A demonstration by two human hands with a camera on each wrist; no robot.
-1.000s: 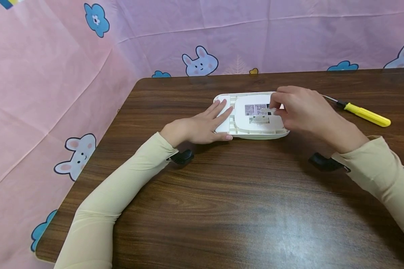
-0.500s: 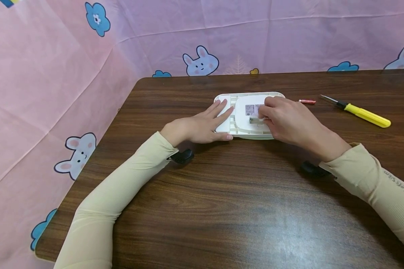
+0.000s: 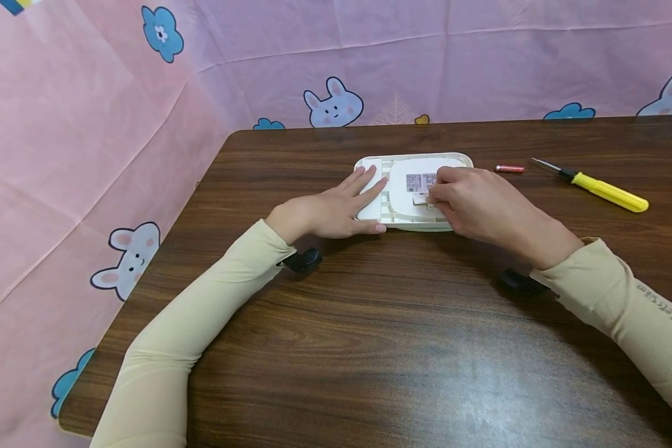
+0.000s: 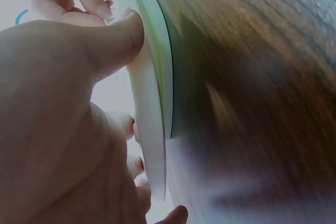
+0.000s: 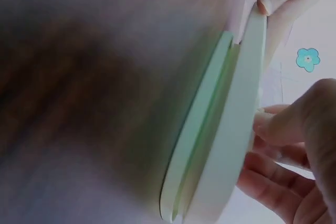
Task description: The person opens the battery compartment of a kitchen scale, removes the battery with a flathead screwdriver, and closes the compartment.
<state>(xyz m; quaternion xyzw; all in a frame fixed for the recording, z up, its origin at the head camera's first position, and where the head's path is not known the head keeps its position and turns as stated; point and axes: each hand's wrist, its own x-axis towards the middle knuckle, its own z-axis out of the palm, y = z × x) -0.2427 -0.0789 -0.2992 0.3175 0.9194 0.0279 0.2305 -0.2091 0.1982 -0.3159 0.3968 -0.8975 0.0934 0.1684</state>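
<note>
A white plastic device [image 3: 402,169] lies underside up on the table, with a printed label and a small battery compartment; its kind is unclear. My left hand [image 3: 336,211] rests on its left end, fingers spread and straight, thumb at the near edge. Between the thumb and fingers of my right hand [image 3: 478,198] is a small white battery cover [image 3: 419,199], held at the compartment. Whether the cover is seated cannot be told. In the right wrist view, the fingertips meet at the underside of the device [image 5: 233,119], and the cover is mostly hidden.
A small red battery [image 3: 509,168] lies to the right of the device. Farther right is a screwdriver [image 3: 610,190] with a yellow handle, its tip pointing left. The brown wooden table [image 3: 341,348] meets a patterned pink cloth [image 3: 392,56] behind.
My right hand has moved left and toward me, carrying the battery cover from the label's right side to the compartment. The red battery, hidden earlier, now shows. My left hand stays put.
</note>
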